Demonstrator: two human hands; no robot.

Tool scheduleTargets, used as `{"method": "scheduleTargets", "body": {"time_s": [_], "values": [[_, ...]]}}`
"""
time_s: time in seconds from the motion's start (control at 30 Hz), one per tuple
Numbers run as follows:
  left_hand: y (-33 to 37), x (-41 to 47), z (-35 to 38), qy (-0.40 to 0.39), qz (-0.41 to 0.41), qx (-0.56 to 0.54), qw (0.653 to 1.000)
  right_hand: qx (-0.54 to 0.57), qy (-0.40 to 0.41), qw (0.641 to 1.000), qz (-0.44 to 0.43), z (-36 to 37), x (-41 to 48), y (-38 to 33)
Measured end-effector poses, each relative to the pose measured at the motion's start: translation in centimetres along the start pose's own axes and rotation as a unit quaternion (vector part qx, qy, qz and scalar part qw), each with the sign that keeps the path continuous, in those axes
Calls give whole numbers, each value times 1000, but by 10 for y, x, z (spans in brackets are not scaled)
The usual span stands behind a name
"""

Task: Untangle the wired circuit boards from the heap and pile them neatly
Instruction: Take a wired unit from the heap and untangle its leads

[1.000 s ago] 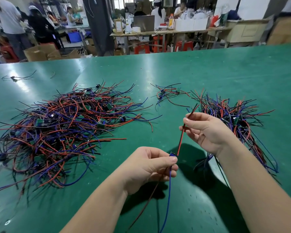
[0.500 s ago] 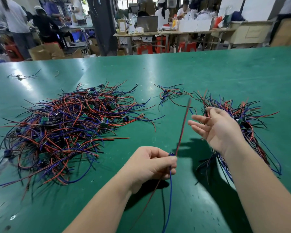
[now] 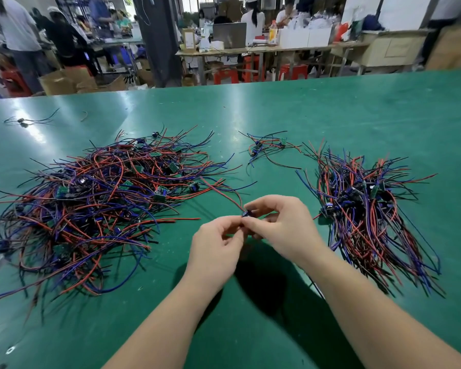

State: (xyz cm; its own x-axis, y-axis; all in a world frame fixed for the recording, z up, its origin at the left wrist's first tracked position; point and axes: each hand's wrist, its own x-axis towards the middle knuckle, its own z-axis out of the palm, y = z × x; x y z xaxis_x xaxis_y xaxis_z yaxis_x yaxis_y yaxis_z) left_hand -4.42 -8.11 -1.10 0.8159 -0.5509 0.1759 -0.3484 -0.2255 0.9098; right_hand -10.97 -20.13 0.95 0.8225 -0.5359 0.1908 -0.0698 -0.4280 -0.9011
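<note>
A big tangled heap (image 3: 96, 209) of small circuit boards with red, blue and black wires covers the left of the green table (image 3: 330, 115). A tidier pile (image 3: 362, 209) of the same boards lies on the right, wires trailing toward me. Between them, above the table, my left hand (image 3: 216, 246) and my right hand (image 3: 280, 227) meet and both pinch one small wired board (image 3: 246, 213). Its red wire (image 3: 221, 190) curves up and left toward the heap. Most of the board is hidden by my fingers.
A small loose bunch of wired boards (image 3: 266, 147) lies behind my hands. A single stray wired piece (image 3: 24, 121) sits at the far left. Beyond the table's far edge are people, cardboard boxes, red stools and workbenches.
My right hand, open beside the upright red wire half a second ago, has come in to my left hand and pinches the board. The red wire now leans left.
</note>
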Motion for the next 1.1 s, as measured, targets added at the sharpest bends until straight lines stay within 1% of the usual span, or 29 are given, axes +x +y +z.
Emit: {"method": "scheduleTargets", "body": {"time_s": [0.07, 0.1, 0.13, 0.17, 0.2, 0.23, 0.27, 0.3, 0.37, 0.4, 0.47, 0.5, 0.57, 0.6, 0.73, 0.8, 0.87, 0.9, 1.0, 1.03, 1.07, 1.1], "values": [[2, -1, -2, -12, 56, 41, 997, 46, 20, 998, 24, -6, 1, -1], [3, -1, -4, -7, 84, 68, 994, 67, 50, 996, 30, -13, 3, -1], [2, 0, -7, 6, 112, 101, 989, 72, 99, 992, 28, -22, 6, -1], [0, 3, -12, 27, 135, 143, 980, 49, 157, 986, 21, -33, 10, 0], [-3, 6, -18, 53, 142, 190, 970, -1, 213, 977, 13, -47, 14, 2], [-6, 10, -24, 78, 128, 236, 960, -79, 255, 964, 12, -62, 16, 5], [-9, 13, -30, 99, 95, 276, 951, -168, 276, 946, 27, -76, 17, 9], [-12, 16, -35, 112, 51, 310, 943, -244, 274, 928, 61, -88, 16, 13], [-18, 18, -41, 105, -36, 373, 921, -329, 236, 903, 145, -102, 14, 19], [-21, 18, -42, 88, -63, 406, 907, -345, 229, 896, 161, -103, 12, 19], [-24, 18, -41, 68, -88, 451, 885, -335, 247, 899, 135, -102, 12, 14], [-25, 19, -41, 70, -88, 467, 877, -320, 255, 906, 110, -99, 11, 10], [-27, 21, -43, 81, -73, 488, 866, -298, 247, 920, 65, -88, 11, 4], [-28, 23, -45, 81, -65, 482, 870, -290, 233, 927, 50, -82, 10, 2], [-33, 29, -54, 66, -52, 401, 912, -272, 192, 943, 1, -62, 9, 2], [-33, 29, -56, 64, -51, 389, 918, -264, 185, 946, -22, -55, 9, 4], [-31, 28, -56, 62, -60, 403, 911, -256, 173, 950, -40, -49, 9, 5], [-29, 28, -54, 63, -69, 421, 902, -252, 165, 952, -48, -46, 9, 5], [-23, 25, -47, 56, -73, 502, 860, -225, 163, 958, -71, -42, 8, 4], [-22, 25, -45, 51, -68, 511, 855, -212, 170, 960, -74, -42, 7, 3], [-23, 25, -43, 47, -62, 505, 860, -200, 178, 961, -75, -42, 7, 3], [-24, 25, -42, 50, -57, 479, 874, -190, 186, 961, -75, -43, 8, 3]]}}
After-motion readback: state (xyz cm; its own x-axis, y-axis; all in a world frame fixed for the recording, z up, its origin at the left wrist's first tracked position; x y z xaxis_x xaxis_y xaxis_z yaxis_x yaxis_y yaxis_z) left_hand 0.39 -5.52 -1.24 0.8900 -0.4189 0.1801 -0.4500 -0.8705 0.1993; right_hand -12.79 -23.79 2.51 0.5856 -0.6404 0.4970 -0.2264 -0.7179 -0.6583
